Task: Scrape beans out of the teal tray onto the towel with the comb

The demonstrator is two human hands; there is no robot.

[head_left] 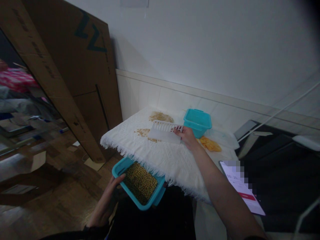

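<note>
My left hand (pixel 114 184) grips the left rim of a turquoise plastic basin (pixel 133 202), its thumb over the edge. Inside lie many yellowish beans (pixel 143 180), with darker green ones along the near side. The basin is tilted and sits just under the fringed edge of a white tablecloth (pixel 172 160). Above the cloth, my right hand (pixel 187 136) pinches the right end of a white plastic scraper-like piece with slots (pixel 163 134). Loose beans (pixel 142 132) lie at its left, and a larger bean pile (pixel 161 117) is behind it.
A second turquoise basin (pixel 198 123) stands at the back right of the table, beside a crumpled yellow cloth (pixel 210 144). A lit phone (pixel 240 186) lies on a dark surface at right. A tall cardboard box (pixel 82 76) stands at left. Part of another person (pixel 17 80) shows beyond it.
</note>
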